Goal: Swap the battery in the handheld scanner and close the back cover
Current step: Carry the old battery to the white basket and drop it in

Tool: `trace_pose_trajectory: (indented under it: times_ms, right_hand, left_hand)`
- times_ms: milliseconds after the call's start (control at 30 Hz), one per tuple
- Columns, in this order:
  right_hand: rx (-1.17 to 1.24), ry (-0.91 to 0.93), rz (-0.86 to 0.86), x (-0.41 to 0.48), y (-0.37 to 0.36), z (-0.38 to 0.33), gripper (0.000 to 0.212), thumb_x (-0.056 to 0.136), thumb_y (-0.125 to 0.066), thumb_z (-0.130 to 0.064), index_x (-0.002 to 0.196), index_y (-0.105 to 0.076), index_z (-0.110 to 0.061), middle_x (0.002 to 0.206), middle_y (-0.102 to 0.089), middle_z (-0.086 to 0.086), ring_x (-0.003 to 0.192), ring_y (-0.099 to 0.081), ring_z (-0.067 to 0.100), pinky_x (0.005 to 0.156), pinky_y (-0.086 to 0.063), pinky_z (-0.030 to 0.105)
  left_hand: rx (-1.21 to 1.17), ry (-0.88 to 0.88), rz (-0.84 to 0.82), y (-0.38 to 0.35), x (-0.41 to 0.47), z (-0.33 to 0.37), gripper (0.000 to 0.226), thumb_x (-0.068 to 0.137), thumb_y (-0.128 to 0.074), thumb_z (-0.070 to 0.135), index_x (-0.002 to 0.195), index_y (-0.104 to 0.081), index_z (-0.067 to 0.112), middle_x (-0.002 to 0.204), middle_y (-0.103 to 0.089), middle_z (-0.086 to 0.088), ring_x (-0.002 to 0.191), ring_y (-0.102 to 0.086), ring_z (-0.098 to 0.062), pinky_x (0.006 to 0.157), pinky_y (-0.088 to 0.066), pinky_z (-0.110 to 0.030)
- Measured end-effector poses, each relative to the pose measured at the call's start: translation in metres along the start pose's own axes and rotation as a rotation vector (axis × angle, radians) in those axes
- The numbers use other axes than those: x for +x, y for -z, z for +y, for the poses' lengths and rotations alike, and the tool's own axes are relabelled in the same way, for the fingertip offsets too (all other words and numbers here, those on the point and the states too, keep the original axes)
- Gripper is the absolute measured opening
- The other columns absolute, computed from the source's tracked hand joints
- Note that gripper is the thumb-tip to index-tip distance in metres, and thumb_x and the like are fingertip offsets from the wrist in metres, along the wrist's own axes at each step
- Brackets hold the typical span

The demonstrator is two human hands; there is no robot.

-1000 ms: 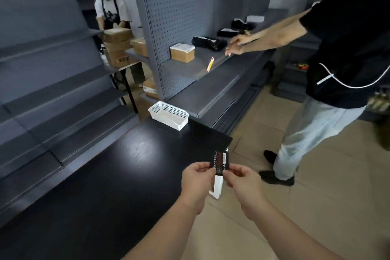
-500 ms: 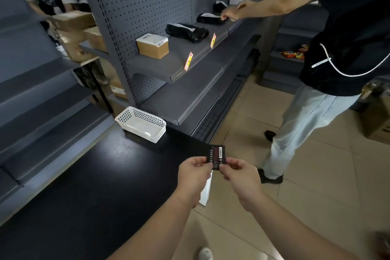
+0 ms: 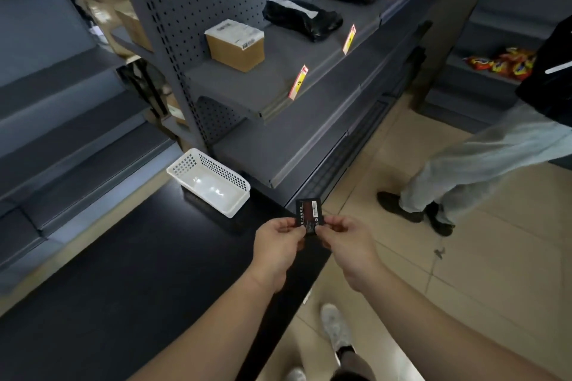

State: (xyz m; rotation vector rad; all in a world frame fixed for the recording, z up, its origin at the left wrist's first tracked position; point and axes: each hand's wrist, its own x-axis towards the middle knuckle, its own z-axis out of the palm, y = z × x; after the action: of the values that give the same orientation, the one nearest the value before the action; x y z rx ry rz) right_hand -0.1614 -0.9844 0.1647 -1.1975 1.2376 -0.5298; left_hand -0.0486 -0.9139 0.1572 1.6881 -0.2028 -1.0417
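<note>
A flat black battery (image 3: 309,213) with a red-brown label and white print stands upright between my two hands, over the right edge of the black table (image 3: 148,272). My left hand (image 3: 278,244) pinches its lower left edge. On the other side, my right hand (image 3: 346,241) pinches the lower right edge. No handheld scanner or back cover shows in the head view.
A white perforated basket (image 3: 213,182) sits at the table's far corner. Grey shelving (image 3: 278,80) behind it carries a cardboard box (image 3: 236,45) and black parcels (image 3: 301,18). Another person (image 3: 483,158) stands on the tiled floor at right, reaching to the shelf.
My view has tilted down and moved closer to the shelving. Both hands keep the same hold on the battery. The other person's arm has stretched further along the shelf.
</note>
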Motion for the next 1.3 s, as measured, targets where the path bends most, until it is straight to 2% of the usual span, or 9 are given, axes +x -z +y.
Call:
trace_pose_trajectory:
  times_ms: [267, 400, 600, 767, 900, 1000, 1067, 1167, 1300]
  right_hand:
    - [-0.172, 0.044, -0.266, 0.094, -0.024, -0.040, 0.015, 0.084, -0.071, -0.009, 0.092, -0.072, -0.022, 0.088, -0.075, 0.001, 0.085, -0.071, 0.019, 0.083, -0.059, 0.039]
    - [-0.253, 0.036, -0.413, 0.130, -0.042, -0.050, 0.018, 0.084, -0.072, -0.010, 0.096, -0.072, -0.023, 0.088, -0.076, -0.002, 0.084, -0.071, 0.015, 0.075, -0.057, 0.030]
    - [-0.386, 0.003, -0.563, 0.152, -0.084, -0.043, 0.025, 0.082, -0.074, -0.012, 0.104, -0.070, -0.023, 0.093, -0.075, -0.005, 0.088, -0.070, 0.012, 0.084, -0.059, 0.035]
    - [-0.396, -0.088, -0.656, 0.161, -0.130, -0.042, 0.026, 0.085, -0.072, -0.008, 0.109, -0.067, -0.017, 0.097, -0.072, 0.000, 0.088, -0.070, 0.016, 0.076, -0.057, 0.028]
    - [-0.449, -0.083, -0.668, 0.186, -0.176, -0.038, 0.024, 0.086, -0.070, -0.008, 0.110, -0.069, -0.008, 0.093, -0.072, 0.006, 0.084, -0.070, 0.018, 0.080, -0.058, 0.030]
    - [-0.569, -0.024, -0.619, 0.210, -0.207, -0.025, 0.009, 0.085, -0.070, -0.017, 0.085, -0.072, -0.025, 0.081, -0.074, 0.002, 0.080, -0.072, 0.020, 0.084, -0.060, 0.043]
    - [-0.655, -0.010, -0.600, 0.228, -0.226, -0.011, 0.011, 0.084, -0.069, -0.022, 0.075, -0.069, -0.027, 0.075, -0.074, -0.001, 0.077, -0.073, 0.021, 0.084, -0.059, 0.049]
    - [-0.732, -0.012, -0.572, 0.247, -0.247, 0.004, 0.015, 0.087, -0.068, -0.019, 0.101, -0.073, -0.016, 0.081, -0.073, 0.001, 0.076, -0.072, 0.020, 0.078, -0.062, 0.042]
    - [-0.841, 0.021, -0.514, 0.259, -0.261, 0.015, 0.020, 0.088, -0.069, -0.020, 0.105, -0.073, -0.010, 0.093, -0.075, 0.008, 0.079, -0.072, 0.022, 0.068, -0.059, 0.032]
  left_hand:
    - [-0.146, 0.020, 0.265, -0.015, 0.057, 0.035, 0.018, 0.088, -0.068, 0.003, 0.106, -0.070, 0.007, 0.095, -0.075, -0.008, 0.089, -0.072, -0.021, 0.082, -0.060, -0.033]
    - [-0.266, 0.055, 0.412, -0.015, 0.069, 0.046, 0.017, 0.088, -0.068, 0.001, 0.103, -0.069, 0.007, 0.093, -0.073, -0.009, 0.083, -0.071, -0.018, 0.078, -0.060, -0.031]
    - [-0.374, 0.100, 0.583, 0.003, 0.075, 0.043, 0.013, 0.087, -0.066, -0.002, 0.093, -0.071, 0.008, 0.089, -0.075, -0.014, 0.072, -0.067, -0.020, 0.077, -0.059, -0.039]
    - [-0.372, 0.140, 0.678, 0.035, 0.093, 0.034, 0.012, 0.088, -0.066, 0.005, 0.097, -0.072, 0.011, 0.088, -0.077, -0.008, 0.084, -0.075, -0.024, 0.076, -0.061, -0.037]
    - [-0.347, 0.184, 0.742, 0.058, 0.135, 0.031, 0.012, 0.086, -0.069, 0.010, 0.094, -0.074, 0.017, 0.084, -0.077, -0.003, 0.080, -0.074, -0.020, 0.072, -0.063, -0.032]
    - [-0.253, 0.216, 0.784, 0.073, 0.177, 0.023, 0.013, 0.082, -0.069, 0.015, 0.091, -0.077, 0.019, 0.084, -0.076, 0.001, 0.081, -0.073, -0.019, 0.075, -0.063, -0.037]
    - [-0.190, 0.231, 0.792, 0.079, 0.201, 0.016, 0.013, 0.085, -0.067, 0.014, 0.091, -0.077, 0.019, 0.085, -0.075, 0.001, 0.078, -0.070, -0.017, 0.071, -0.062, -0.034]
    - [-0.102, 0.272, 0.818, 0.086, 0.230, 0.005, 0.014, 0.090, -0.063, 0.009, 0.086, -0.076, 0.013, 0.080, -0.071, -0.001, 0.067, -0.066, -0.017, 0.056, -0.055, -0.027]
    - [0.049, 0.346, 0.782, 0.089, 0.253, -0.002, 0.018, 0.091, -0.059, 0.003, 0.082, -0.073, 0.006, 0.073, -0.066, -0.002, 0.070, -0.068, -0.020, 0.068, -0.062, -0.034]
